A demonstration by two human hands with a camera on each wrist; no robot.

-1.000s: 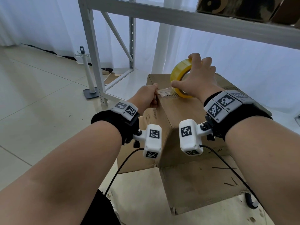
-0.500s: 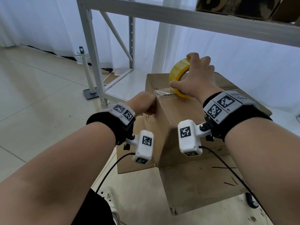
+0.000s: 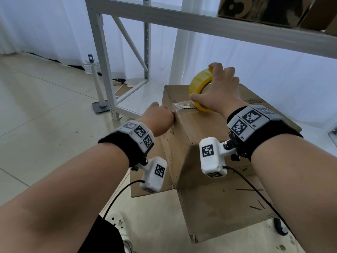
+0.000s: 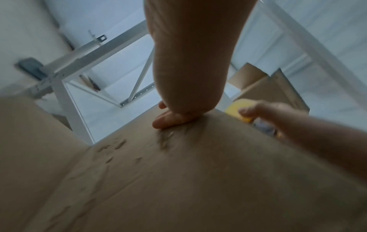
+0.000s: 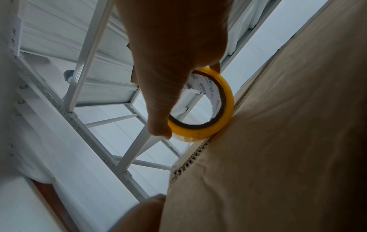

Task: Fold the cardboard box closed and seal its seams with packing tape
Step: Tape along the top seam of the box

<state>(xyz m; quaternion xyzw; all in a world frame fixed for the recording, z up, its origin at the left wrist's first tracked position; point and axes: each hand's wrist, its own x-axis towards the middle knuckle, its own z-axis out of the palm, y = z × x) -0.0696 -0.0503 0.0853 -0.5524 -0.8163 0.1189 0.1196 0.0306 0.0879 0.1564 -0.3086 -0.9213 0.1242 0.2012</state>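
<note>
A brown cardboard box (image 3: 206,132) stands on the floor with its top flaps folded shut. My right hand (image 3: 217,90) grips a yellow roll of packing tape (image 3: 197,84) standing on edge over the top seam, thumb low on the roll (image 5: 216,109). A short clear strip of tape (image 3: 182,105) runs from the roll to the box's left top edge. My left hand (image 3: 160,119) presses the strip's end against the box's left side, fingers (image 4: 168,120) flat on the cardboard (image 4: 178,180). The tape end under them is hidden.
The box's lower flaps (image 3: 228,207) lie spread on the floor toward me. A white metal rack (image 3: 102,52) stands behind, with other boxes (image 3: 255,10) on its shelf. A white post on a grey base (image 3: 99,92) is at the left. Cables hang from both wrists.
My left hand has slid from the top edge down onto the box's left side. The right hand and the roll stay at about the same spot on the seam.
</note>
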